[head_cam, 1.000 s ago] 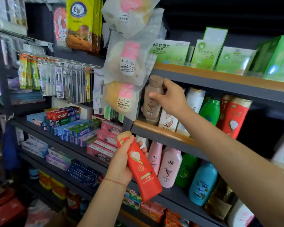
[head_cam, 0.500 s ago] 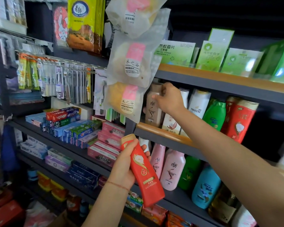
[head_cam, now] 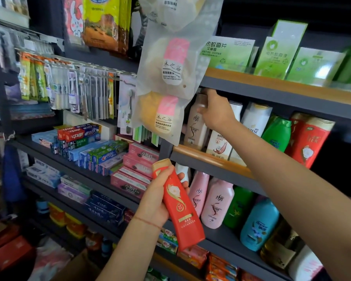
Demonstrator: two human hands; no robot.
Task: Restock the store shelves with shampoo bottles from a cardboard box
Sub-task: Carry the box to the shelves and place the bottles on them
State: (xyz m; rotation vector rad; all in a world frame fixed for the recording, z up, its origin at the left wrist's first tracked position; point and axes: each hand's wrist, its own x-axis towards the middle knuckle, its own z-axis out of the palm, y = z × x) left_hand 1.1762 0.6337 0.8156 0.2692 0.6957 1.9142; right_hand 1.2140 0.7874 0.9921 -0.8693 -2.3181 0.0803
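Fingers of your right hand (head_cam: 216, 110) curl round the brown cap of a beige plastic shampoo bottle (head_cam: 195, 126), which stands upright at the left end of the wood-edged upper shelf (head_cam: 211, 159), partly behind a hanging frosted bag of bath sponges (head_cam: 170, 78). Your left hand (head_cam: 158, 199) grips a tall red shampoo bottle with a gold cap (head_cam: 180, 205), held tilted in the air in front of the lower shelf, cap up and to the left, touching no shelf.

That head view is the only one you have.

As for progress, the beige bottle looks as good as placed; you seem only to be steadying or nudging it at the cap. To its right the row already holds white bottles (head_cam: 253, 120), a green bottle (head_cam: 277, 132) and two red bottles with gold caps (head_cam: 310, 140), which match the one in your left hand. My guess is that the red one belongs beside those, and it is not yet shelved. The lower shelf carries pink bottles (head_cam: 217, 203), another green one and a blue bottle (head_cam: 258, 226).

How much stock is left you cannot judge: only a brown cardboard corner (head_cam: 77, 268) shows at the bottom edge, and its contents are out of sight. The beige bottle's foot is hidden by the shelf lip, so whether it sits flat is unclear. The shelves' right ends are cut off.
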